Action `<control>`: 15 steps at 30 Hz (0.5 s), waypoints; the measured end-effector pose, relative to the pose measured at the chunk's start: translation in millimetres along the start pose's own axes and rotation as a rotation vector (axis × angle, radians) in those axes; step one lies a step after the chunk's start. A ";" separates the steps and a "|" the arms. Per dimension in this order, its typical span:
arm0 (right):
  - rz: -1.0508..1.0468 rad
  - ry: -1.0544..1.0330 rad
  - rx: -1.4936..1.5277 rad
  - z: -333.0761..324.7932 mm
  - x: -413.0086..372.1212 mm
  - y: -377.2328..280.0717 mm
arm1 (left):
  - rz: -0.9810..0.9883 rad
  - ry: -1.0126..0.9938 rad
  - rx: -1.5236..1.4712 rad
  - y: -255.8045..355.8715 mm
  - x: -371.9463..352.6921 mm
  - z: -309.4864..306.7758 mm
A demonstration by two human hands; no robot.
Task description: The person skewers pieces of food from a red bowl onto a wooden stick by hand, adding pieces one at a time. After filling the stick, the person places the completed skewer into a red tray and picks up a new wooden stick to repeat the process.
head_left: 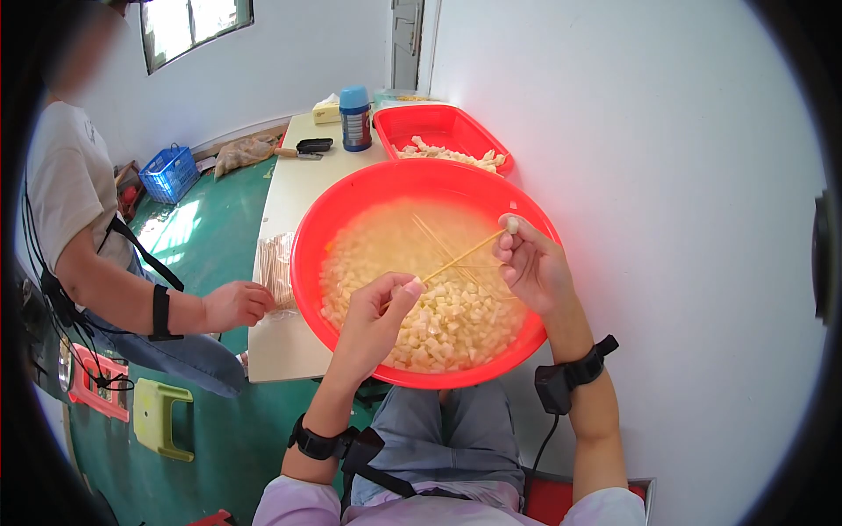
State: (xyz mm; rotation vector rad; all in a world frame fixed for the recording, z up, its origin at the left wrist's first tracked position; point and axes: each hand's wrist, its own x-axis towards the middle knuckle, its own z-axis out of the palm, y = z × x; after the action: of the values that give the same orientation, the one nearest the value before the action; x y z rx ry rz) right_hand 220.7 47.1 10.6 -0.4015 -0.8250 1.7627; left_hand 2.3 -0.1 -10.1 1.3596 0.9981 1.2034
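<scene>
A large red basin [305, 263] full of cloudy water and many small pale food cubes [443, 324] is right in front of me. Over it, my left hand [368, 320] pinches a thin bamboo skewer [465, 252] near its lower end. The skewer slants up to the right, toward my right hand [539, 267]. There, thumb and fingertips are closed on one whitish cube [512, 225] at the skewer's upper tip. Several loose skewers [430, 232] lie across the basin behind the held one.
Behind the basin, a red tray [438, 118] holds filled skewers [456, 155], beside a blue bottle [355, 118] and a black-and-wooden tool [307, 149]. At left, a co-worker's hand [239, 305] is by a bag of skewers [275, 263]. A white wall [684, 219] borders the right side.
</scene>
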 end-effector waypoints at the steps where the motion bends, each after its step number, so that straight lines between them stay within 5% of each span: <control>1: 0.001 -0.004 0.003 0.0 -0.2 -0.1 | -0.013 -0.005 0.010 0.5 -0.3 -0.1; 15: -0.012 -0.018 0.005 0.5 -1.9 -0.8 | -0.011 -0.034 0.052 2.0 -1.2 -1.1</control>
State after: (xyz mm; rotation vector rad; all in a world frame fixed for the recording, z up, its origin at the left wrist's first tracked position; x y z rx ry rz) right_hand 221.6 45.3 11.3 -0.3770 -0.8337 1.7588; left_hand 0.9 -1.4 -8.3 1.4094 1.0174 1.1498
